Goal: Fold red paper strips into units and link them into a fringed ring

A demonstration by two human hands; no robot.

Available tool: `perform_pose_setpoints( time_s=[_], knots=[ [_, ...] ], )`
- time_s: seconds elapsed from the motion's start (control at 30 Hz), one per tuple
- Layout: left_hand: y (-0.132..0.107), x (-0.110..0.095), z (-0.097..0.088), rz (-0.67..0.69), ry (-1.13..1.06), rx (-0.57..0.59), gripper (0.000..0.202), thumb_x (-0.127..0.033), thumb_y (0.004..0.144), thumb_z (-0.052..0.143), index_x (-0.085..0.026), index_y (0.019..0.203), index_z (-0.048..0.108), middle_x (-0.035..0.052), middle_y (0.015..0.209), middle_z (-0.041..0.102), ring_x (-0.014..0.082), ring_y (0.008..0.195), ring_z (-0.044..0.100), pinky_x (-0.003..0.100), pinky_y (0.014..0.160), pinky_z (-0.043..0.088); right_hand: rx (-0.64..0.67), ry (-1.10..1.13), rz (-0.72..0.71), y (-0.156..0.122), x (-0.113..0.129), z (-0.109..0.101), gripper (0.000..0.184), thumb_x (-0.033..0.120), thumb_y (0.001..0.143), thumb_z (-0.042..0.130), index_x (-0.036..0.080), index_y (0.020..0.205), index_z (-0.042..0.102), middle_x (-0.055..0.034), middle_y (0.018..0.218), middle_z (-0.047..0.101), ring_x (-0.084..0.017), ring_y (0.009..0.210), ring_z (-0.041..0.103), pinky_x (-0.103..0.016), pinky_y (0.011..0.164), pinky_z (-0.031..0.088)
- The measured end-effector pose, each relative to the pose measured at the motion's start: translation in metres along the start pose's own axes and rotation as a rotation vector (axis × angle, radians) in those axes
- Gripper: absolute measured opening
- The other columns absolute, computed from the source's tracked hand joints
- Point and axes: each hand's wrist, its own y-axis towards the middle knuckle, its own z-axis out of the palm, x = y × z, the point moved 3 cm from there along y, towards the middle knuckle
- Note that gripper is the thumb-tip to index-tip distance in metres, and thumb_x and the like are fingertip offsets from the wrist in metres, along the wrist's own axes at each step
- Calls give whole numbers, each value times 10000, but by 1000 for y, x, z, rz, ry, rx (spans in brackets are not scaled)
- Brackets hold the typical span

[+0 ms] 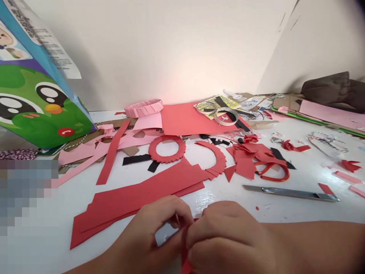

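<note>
We see a bright, soft-lit frame, with a warm reddish glow on the wall (173, 72) at twelve o'clock. Wet-looking glare shines off the white table (201, 199) at six o'clock, just above the right hand (225, 238). The printed bag (37, 87) at ten o'clock blurs along its upper edge and casts a soft shadow on the wall. The corner darkens at two o'clock, the wide lens bows the table's edges, and a pixelated block (23, 194) covers eight o'clock.

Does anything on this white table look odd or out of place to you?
Yes. The green and blue printed package stands tilted at the left, leaning over the pink paper scraps. Also, the red-handled scissors lie partly covered by red paper scraps, so they are easy to miss.
</note>
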Motion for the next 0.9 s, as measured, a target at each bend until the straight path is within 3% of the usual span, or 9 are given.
perform_pose_setpoints(
  time_s=[0.1,0.2,0.3,0.4,0.47,0.53,0.63,0.7,0.9],
  knots=[
    [-1,-6,-5,-4,39,-80,123,-275,924,577,-231,835,652,6,826,689,186,806,651,281,748,527,6,-32,-101,-2,0,4,404,259,1112,341,141,925,680,-44,814,791,-134,639,673,-257,607,498],
    [-4,-4,-9,121,180,-169,138,-216,932,528,-250,864,644,11,882,707,190,836,666,290,757,549,20,45,-73,-8,-2,11,428,323,1111,352,104,977,695,-56,701,769,-136,559,664,-245,533,496],
    [-11,5,-9,353,407,-253,229,-169,943,494,-295,972,683,27,1073,768,249,1147,653,376,993,528,35,105,9,-11,1,17,422,370,1112,343,100,1122,668,-99,813,798,-160,730,750,-220,698,571],
    [-13,16,-4,473,664,-202,542,-108,912,432,-324,1389,571,31,1499,617,302,1457,463,518,1173,417,-28,36,38,-5,10,7,331,345,1091,418,119,1198,634,-123,935,808,-187,881,769,-249,838,590],
    [-10,18,1,410,793,-103,599,-152,921,449,-274,1505,485,79,1557,552,335,1450,481,577,1170,418,-8,-98,-28,4,16,-6,206,254,1045,514,129,1121,658,-129,924,799,-205,885,765,-260,859,597],
    [-8,14,5,349,869,-55,578,-188,941,468,-230,1518,487,115,1547,551,354,1427,509,594,1154,433,-6,-344,40,14,13,-27,191,134,1014,494,154,1044,681,-140,916,782,-232,874,756,-326,823,615],
    [-8,3,8,297,914,-43,598,-208,954,493,-194,1550,447,144,1584,484,376,1452,466,625,1144,419,131,-572,249,21,-11,-53,188,131,967,553,156,1088,695,-177,1081,722,-272,929,745,-378,745,630],
    [-9,0,8,243,936,-10,595,-241,974,483,-182,1564,427,171,1611,425,414,1475,411,686,1114,405,360,-735,346,19,-33,-59,243,136,924,623,146,1152,705,-219,1234,657,-278,917,742,-386,691,628],
    [-11,1,8,139,986,34,592,-327,1004,471,-165,1572,419,273,1648,257,504,1498,254,781,1079,331,673,-777,301,14,-64,-43,214,62,822,703,130,1015,766,-202,1083,708,-381,1139,640,-454,802,597]
  ],
)
